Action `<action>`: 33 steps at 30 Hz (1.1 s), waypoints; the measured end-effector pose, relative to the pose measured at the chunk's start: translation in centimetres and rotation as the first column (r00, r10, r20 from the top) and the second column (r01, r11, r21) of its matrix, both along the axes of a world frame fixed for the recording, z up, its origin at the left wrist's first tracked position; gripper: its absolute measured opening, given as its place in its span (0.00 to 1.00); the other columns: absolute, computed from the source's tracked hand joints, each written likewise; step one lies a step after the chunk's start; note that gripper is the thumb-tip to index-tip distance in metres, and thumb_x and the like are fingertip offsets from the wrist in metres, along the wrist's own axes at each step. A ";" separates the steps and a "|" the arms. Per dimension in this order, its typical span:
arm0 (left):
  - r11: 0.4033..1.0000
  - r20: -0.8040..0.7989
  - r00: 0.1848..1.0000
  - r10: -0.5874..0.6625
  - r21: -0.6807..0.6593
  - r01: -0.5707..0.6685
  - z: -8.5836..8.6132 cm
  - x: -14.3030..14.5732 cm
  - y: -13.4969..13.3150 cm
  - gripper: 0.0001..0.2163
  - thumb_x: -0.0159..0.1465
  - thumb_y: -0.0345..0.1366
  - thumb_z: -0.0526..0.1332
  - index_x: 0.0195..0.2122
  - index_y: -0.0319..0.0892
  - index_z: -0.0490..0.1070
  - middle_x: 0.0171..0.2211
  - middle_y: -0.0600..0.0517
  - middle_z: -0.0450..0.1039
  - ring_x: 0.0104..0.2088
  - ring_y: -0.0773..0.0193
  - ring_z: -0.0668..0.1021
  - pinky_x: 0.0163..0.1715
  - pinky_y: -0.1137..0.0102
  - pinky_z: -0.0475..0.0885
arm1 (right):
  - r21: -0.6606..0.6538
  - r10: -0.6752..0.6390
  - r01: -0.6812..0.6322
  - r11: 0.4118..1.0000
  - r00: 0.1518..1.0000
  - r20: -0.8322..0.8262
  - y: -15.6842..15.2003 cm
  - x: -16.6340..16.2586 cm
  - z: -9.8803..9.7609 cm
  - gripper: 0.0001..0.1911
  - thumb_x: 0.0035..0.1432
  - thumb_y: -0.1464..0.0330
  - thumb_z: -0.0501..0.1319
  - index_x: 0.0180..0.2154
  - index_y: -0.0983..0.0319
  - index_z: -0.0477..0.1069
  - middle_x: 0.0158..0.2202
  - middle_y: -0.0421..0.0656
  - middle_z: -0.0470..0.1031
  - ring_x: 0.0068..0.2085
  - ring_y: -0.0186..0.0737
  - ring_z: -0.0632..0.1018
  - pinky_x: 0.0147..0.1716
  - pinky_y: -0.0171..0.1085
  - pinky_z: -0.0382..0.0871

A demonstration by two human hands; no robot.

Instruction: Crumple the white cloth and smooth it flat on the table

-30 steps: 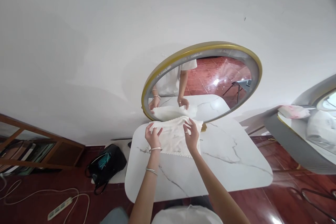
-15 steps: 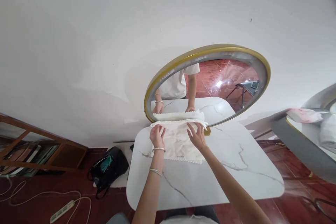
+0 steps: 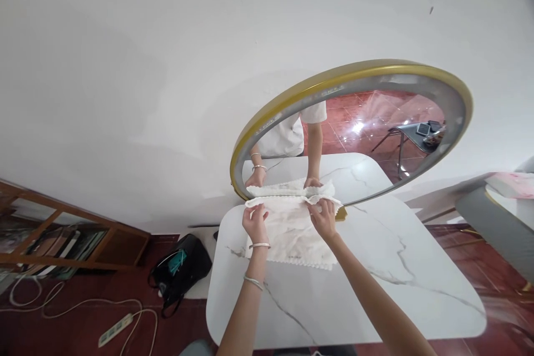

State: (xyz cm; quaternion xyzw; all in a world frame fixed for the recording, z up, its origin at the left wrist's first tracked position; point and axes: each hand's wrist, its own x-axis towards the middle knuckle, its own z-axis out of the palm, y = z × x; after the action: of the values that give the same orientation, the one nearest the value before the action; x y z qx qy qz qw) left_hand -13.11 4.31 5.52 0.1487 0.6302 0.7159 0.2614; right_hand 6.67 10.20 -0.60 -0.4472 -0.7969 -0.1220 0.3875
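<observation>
A white cloth with scalloped edges lies on the marble-patterned white table, its far part folded or bunched up near the mirror. My left hand pinches the far left edge of the cloth, with two bangles on that arm. At the far right edge my right hand has its fingers closed on the fabric, which bunches up there. Just beyond the cloth stands a round gold-rimmed mirror, reflecting both arms and the cloth.
A white wall rises behind the mirror. On the left stand a wooden shelf and a black bag, with a power strip and cords on the red floor. Another grey-sided table is at the right.
My right hand has closed from spread fingers onto the cloth's far right edge, which now bunches. The left hand keeps its pinch. The view has shifted slightly.
</observation>
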 end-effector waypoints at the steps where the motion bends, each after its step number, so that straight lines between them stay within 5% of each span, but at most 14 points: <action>1: 1.000 -0.043 0.999 0.008 -0.001 -0.008 -0.1 0.1 0.0 0.17 0.48 0.46 0.67 0.27 0.41 0.62 0.29 0.52 0.71 0.32 0.63 0.77 0.29 0.68 0.75 | 0.008 -0.007 0.007 1.000 1.000 0.000 -0.1 0.0 0.2 0.20 0.57 0.77 0.52 0.41 0.52 0.76 0.37 0.46 0.62 0.42 0.45 0.65 0.44 0.46 0.63; 8: 0.999 -0.416 0.909 0.018 -0.029 -0.033 0.2 -0.3 -0.7 0.07 0.50 0.35 0.63 0.29 0.41 0.69 0.29 0.54 0.66 0.29 0.68 0.73 0.23 0.76 0.71 | -0.023 -0.013 0.013 1.000 1.000 0.001 0.0 0.0 0.7 0.21 0.56 0.76 0.51 0.43 0.51 0.76 0.38 0.47 0.63 0.45 0.46 0.66 0.46 0.47 0.62; 14: 0.997 -0.548 0.835 0.047 -0.020 -0.069 0.5 -0.4 -0.9 0.05 0.55 0.37 0.59 0.27 0.41 0.68 0.29 0.53 0.63 0.30 0.68 0.71 0.23 0.76 0.70 | 0.031 -0.009 0.009 0.999 1.000 -0.002 0.0 -0.1 1.3 0.18 0.57 0.76 0.52 0.39 0.53 0.77 0.37 0.47 0.63 0.43 0.44 0.66 0.44 0.45 0.63; 24: 0.923 -0.635 0.674 0.377 0.320 -0.215 4.5 -0.9 1.1 0.07 0.60 0.38 0.62 0.29 0.40 0.67 0.31 0.54 0.60 0.27 0.72 0.68 0.28 0.74 0.72 | 0.511 0.058 0.004 0.860 0.993 -0.107 1.4 -2.8 10.6 0.15 0.54 0.78 0.56 0.38 0.56 0.75 0.35 0.45 0.69 0.43 0.41 0.69 0.43 0.41 0.64; 28: 0.928 -0.784 0.498 0.371 0.331 -0.169 5.6 0.1 1.3 0.17 0.64 0.41 0.57 0.52 0.39 0.66 0.50 0.40 0.60 0.51 0.55 0.70 0.50 0.58 0.69 | 0.579 0.069 0.006 0.815 0.992 -0.107 2.1 -3.4 13.5 0.14 0.55 0.78 0.56 0.37 0.56 0.75 0.36 0.44 0.72 0.43 0.40 0.71 0.43 0.39 0.66; 30: 0.958 -0.879 0.381 0.286 0.266 -0.104 5.3 0.5 1.5 0.27 0.65 0.43 0.55 0.63 0.40 0.53 0.62 0.35 0.46 0.64 0.44 0.53 0.59 0.49 0.57 | 0.614 0.110 -0.031 0.788 0.990 -0.091 2.3 -3.4 14.3 0.14 0.55 0.79 0.57 0.37 0.56 0.74 0.37 0.43 0.74 0.44 0.39 0.72 0.43 0.39 0.67; 33: 0.976 -0.941 0.258 0.218 0.207 -0.069 4.4 0.4 2.3 0.31 0.67 0.41 0.52 0.68 0.43 0.38 0.67 0.36 0.29 0.67 0.42 0.37 0.61 0.43 0.46 | 0.647 0.187 -0.132 0.751 0.982 -0.016 2.3 -3.4 14.7 0.15 0.54 0.80 0.59 0.39 0.56 0.74 0.41 0.42 0.76 0.47 0.38 0.73 0.46 0.39 0.68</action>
State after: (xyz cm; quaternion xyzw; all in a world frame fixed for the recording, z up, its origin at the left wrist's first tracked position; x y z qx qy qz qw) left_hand -12.70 6.66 9.92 0.5079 0.6248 0.5392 -0.2469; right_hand 3.22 12.53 14.07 -0.2224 -0.7259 -0.3357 0.5576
